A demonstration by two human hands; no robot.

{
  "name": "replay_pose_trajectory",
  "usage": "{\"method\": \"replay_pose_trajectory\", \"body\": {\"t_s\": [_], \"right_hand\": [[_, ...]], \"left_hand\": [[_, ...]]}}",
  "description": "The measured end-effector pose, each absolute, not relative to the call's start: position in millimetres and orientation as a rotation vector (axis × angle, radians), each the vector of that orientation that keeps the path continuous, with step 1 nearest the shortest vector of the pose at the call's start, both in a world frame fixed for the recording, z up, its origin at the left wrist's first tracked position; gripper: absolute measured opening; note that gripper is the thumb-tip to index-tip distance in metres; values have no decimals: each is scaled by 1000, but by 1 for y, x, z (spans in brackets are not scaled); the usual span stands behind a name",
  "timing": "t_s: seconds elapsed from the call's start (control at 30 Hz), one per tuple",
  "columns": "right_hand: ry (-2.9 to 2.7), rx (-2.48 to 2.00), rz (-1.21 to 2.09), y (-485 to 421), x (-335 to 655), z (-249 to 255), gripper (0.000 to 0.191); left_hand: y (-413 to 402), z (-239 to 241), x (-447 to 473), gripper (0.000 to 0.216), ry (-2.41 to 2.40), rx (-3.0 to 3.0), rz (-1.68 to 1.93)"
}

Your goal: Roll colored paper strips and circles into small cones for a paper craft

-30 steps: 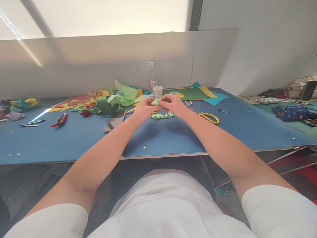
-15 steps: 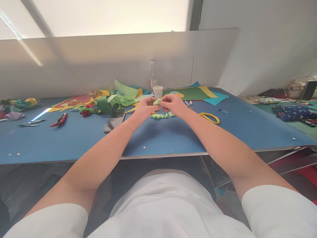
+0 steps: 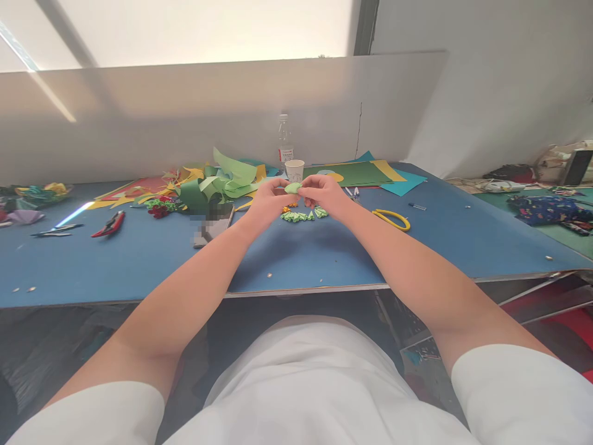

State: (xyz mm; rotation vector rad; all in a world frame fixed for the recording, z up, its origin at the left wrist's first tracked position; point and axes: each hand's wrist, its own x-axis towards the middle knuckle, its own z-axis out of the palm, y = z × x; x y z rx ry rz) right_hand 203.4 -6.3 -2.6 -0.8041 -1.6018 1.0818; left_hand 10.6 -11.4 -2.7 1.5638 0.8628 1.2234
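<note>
A small light-green paper piece (image 3: 293, 188) is held up between both hands, above the blue table. My left hand (image 3: 271, 201) pinches it from the left with thumb and fingers. From the right, my right hand (image 3: 323, 191) grips its other end, fingers closed. The piece looks rounded or folded; its exact shape is partly covered by fingertips. Beneath the hands lies a row of small folded green paper pieces (image 3: 297, 217), with a few orange bits (image 3: 288, 210) just behind it. A paper cup (image 3: 295, 169) stands right behind the hands.
A clear bottle (image 3: 285, 142) stands behind the cup. Crumpled green paper (image 3: 227, 182) lies left, stacked coloured sheets (image 3: 356, 174) back right. Yellow-handled scissors (image 3: 393, 220) rest by my right forearm. Red-handled pliers (image 3: 109, 224) and tweezers (image 3: 56, 232) lie left on the blue table (image 3: 315, 259).
The green paper piece has turned slightly in my fingers and shows more of its surface. Both hands stay at nearly the same spot.
</note>
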Motion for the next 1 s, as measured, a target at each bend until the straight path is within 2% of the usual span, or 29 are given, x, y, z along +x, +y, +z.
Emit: {"method": "replay_pose_trajectory", "body": {"t_s": [0.1,0.37,1.0], "right_hand": [[-1574,-805,1034,-4,202,-3,19],[-1505,-851,1027,-3,198,-5,18],[-1484,-776,1073,-5,199,-4,36]], "left_hand": [[-12,-2,11,35,874,1560,1223],[-16,-2,14,34,943,1578,1228],[-3,-13,11,30,907,1675,1284]]}}
